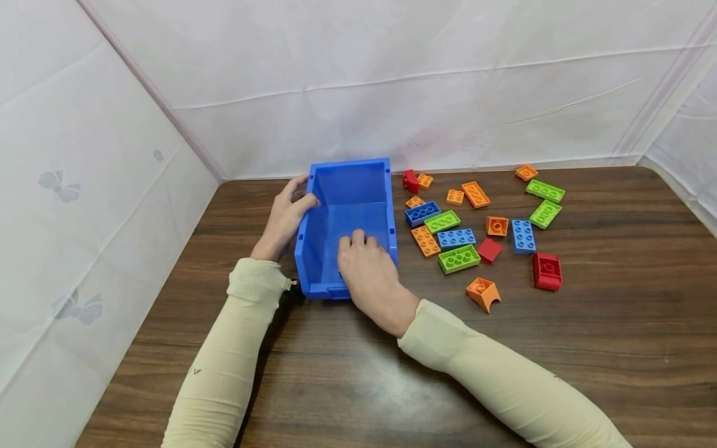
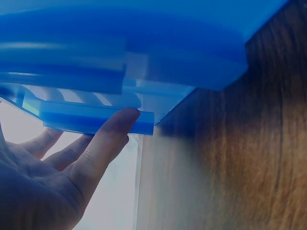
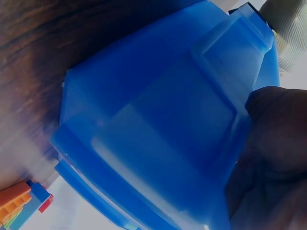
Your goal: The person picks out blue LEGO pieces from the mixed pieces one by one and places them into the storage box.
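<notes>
A blue plastic bin (image 1: 356,214) stands on the table near the back wall, its low front toward me. My left hand (image 1: 282,218) grips its left rim, thumb over the edge; the left wrist view shows that thumb (image 2: 112,132) against the blue rim. Over the low front, my right hand (image 1: 366,270) reaches down into the bin with bent fingers. The right wrist view has the right hand (image 3: 271,158) at the front edge of the bin (image 3: 163,124). Its fingertips are hidden, so I cannot tell whether they hold anything.
To the right of the bin lie several loose toy building bricks, among them a blue brick (image 1: 422,213), a green brick (image 1: 459,259), an orange slope piece (image 1: 483,294) and a red brick (image 1: 547,272). White sheeting (image 1: 392,87) hangs behind the wooden table (image 1: 313,373).
</notes>
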A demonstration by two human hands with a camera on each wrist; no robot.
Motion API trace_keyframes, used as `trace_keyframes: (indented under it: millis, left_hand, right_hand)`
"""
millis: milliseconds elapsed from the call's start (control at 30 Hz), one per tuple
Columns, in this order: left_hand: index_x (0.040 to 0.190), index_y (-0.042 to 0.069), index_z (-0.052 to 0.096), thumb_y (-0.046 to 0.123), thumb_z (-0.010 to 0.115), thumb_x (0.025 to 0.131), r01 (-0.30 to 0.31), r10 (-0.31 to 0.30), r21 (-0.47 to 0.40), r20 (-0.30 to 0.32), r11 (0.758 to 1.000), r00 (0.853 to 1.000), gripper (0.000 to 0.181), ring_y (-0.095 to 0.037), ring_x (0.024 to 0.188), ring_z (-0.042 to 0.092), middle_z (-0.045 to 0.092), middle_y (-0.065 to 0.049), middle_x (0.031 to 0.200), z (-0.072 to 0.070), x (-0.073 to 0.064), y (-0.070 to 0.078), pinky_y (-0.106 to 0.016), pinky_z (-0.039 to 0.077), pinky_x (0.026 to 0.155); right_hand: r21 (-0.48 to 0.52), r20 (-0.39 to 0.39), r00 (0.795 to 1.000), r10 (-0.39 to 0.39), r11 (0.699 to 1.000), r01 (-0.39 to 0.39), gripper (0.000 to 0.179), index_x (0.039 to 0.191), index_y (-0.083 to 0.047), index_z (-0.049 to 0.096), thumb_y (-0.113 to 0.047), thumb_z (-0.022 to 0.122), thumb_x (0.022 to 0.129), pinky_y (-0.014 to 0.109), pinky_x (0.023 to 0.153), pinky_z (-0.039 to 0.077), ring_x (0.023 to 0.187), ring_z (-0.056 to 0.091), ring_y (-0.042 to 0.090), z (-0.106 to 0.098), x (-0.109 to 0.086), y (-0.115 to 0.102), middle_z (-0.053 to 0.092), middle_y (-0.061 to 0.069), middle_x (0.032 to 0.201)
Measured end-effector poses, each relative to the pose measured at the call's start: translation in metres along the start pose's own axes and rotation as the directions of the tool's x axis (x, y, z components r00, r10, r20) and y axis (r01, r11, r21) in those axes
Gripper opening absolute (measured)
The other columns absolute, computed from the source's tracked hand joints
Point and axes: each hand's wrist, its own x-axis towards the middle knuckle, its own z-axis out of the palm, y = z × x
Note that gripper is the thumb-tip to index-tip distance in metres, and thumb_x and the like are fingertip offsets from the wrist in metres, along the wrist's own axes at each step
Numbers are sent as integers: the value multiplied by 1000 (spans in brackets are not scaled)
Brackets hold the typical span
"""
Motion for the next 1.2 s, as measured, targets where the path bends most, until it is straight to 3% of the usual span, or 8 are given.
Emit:
trace_keyframes:
  millis: [733,1200]
  left_hand:
    - [164,16,42,21,61,94,15,-15,1,0,1000,1000,72,-43,138,52,51,-21,155,0,0,0,-64,45,108]
    - [164,16,42,21,60,94,22,-22,6,-8,1000,1000,72,-42,140,51,50,-20,157,0,0,1,-64,44,109]
  right_hand:
    - [49,62,998,6,999,-9,41,136,2,62,-20,71,102,45,86,62,102,69,32,1,4,1,64,21,121]
    - [77,82,997,-8,997,2,47,138,2,61,-21,75,99,46,88,61,104,71,33,1,5,2,65,22,124]
